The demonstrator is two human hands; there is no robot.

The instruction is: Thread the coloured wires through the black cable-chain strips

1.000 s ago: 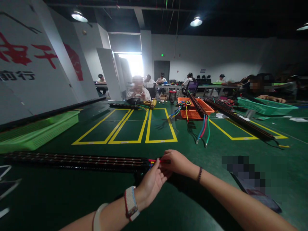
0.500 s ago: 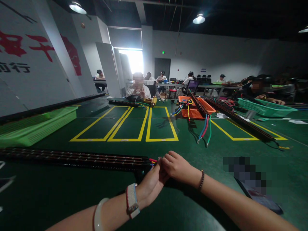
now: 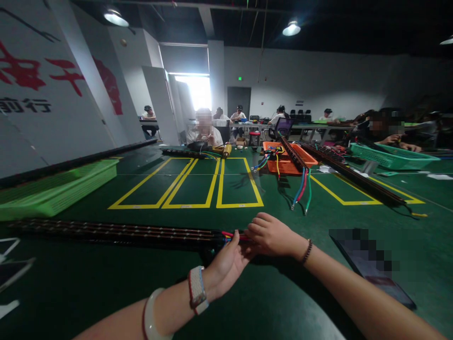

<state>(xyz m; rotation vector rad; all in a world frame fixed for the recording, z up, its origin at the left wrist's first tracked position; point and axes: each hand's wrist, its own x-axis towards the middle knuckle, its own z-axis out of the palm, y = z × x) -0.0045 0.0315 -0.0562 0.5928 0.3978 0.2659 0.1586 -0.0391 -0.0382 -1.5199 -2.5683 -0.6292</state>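
A long black bar with copper-coloured strips [image 3: 120, 233] lies across the table in front of me, its right end by my hands. Red, yellow and blue wires [image 3: 228, 235] come out of that end. My left hand [image 3: 230, 262] is closed round the wires from below, thumb up along them. Just right of it, my right hand [image 3: 272, 236] wraps its fingers over the same wires. The wire ends are hidden inside my hands.
A light green basket [image 3: 85, 186] stands at the left. Ahead, an orange basket [image 3: 283, 165] holds wired parts beside another long bar [image 3: 357, 177]. A teal basket [image 3: 392, 158] sits far right, a dark flat object [image 3: 371, 269] near right. People sit beyond.
My right hand has slid slightly right and up along the wires, leaving more red wire showing between the hands. My left hand has stayed nearly in place. The view has shifted a little.
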